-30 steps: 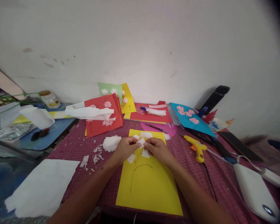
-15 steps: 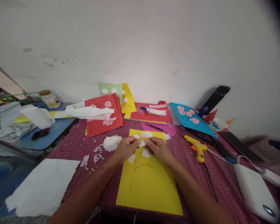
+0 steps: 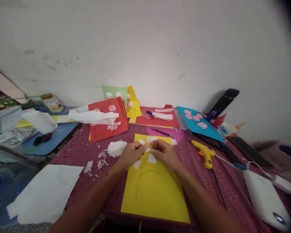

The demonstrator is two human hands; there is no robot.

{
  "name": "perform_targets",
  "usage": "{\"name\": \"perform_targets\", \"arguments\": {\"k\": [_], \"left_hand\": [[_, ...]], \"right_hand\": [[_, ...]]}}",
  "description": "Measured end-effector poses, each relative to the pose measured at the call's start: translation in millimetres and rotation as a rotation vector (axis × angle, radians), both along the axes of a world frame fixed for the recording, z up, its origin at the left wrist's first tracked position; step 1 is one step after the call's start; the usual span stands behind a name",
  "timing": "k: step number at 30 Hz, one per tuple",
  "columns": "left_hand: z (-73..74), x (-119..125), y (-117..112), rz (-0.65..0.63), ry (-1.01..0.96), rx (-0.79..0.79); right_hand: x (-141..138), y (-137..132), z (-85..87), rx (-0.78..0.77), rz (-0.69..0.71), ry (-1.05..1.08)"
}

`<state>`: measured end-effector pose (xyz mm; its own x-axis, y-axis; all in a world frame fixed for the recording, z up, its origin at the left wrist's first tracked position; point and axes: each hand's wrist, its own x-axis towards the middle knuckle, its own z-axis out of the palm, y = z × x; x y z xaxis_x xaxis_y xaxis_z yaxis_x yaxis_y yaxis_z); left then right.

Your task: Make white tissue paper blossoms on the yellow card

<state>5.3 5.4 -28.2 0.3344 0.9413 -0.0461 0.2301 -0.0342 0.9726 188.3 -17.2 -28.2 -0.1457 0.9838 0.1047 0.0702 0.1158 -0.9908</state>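
the small white paper piece (image 3: 147, 149) sits between your fingertips, above the upper part of the yellow sheet (image 3: 155, 200), your landmark here. your left hand (image 3: 132, 153) has thumb and forefinger drawn together, pinching one side of it. your right hand (image 3: 166, 153) is half curled at the other side, thumb and forefinger a little parted; you cannot tell from here whether its thumb touches the edge or only comes close.

for handling it well, a light, steady left pinch is probably enough, with the right fingertips doing the shaping; thin paper like this would likely tear under a hard pull. try not to brush the sheet with your wrists, since the loose-looking white squares (image 3: 151, 158) on its upper part could shift.

on the sheet's middle, nearer you than the squares, are dark curved lines (image 3: 149, 173). just left of the sheet lie a white paper stack (image 3: 116, 149) and, farther left, torn scraps (image 3: 102, 164) on the cloth-covered bench (image 3: 75, 152). right of the sheet rests a yellow glue gun (image 3: 205, 153). beyond the sheet's far edge is a purple paper (image 3: 178, 134)
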Motion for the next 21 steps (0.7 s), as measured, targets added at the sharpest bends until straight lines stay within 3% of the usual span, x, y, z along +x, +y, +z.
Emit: {"name": "perform_targets", "arguments": {"k": [9,21], "left_hand": [[10.1,0.4,-4.1,-0.043,0.016,-0.003],[2.3,0.7,-1.3,-0.050,-0.068,-0.033]], "right_hand": [[-2.1,0.5,-4.1,-0.020,0.010,-0.161],[-0.7,-1.0,3.5,0.015,-0.108,-0.207]]}}
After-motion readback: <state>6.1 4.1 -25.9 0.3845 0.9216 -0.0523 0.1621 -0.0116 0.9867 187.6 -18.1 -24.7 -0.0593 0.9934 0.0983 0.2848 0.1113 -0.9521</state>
